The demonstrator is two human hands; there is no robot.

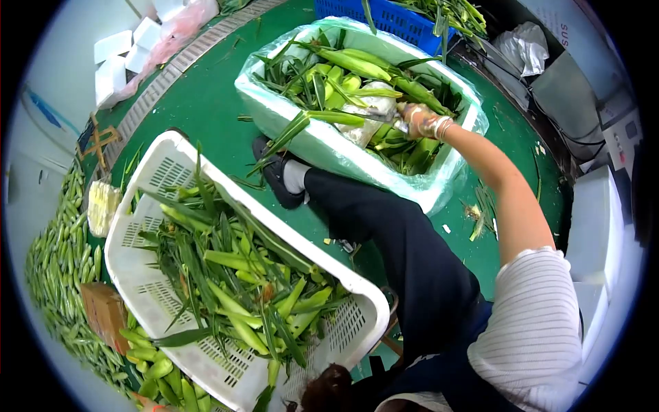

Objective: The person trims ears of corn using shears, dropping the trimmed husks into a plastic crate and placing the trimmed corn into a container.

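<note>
My right hand point(424, 122), in a patterned glove, reaches over a white foam box point(329, 152) lined with clear plastic. Its fingers are closed on what looks like a knife point(383, 115), its grey blade pointing left; the handle is mostly hidden. Under and around the blade lie ears of corn in green husks point(353, 63) and a whitish clear plastic bundle point(353, 134). At the bottom left edge, a small skin-toned patch, seemingly my left hand point(147, 404), shows beside green husked ears point(161, 369). Its fingers cannot be made out.
A white plastic crate point(367, 295) full of corn husks and leaves point(240, 275) stands at left. Beyond it lie many green ears point(55, 275), a brown carton point(103, 316) and a pale packed bundle point(101, 208). A blue crate point(374, 24) stands behind the foam box.
</note>
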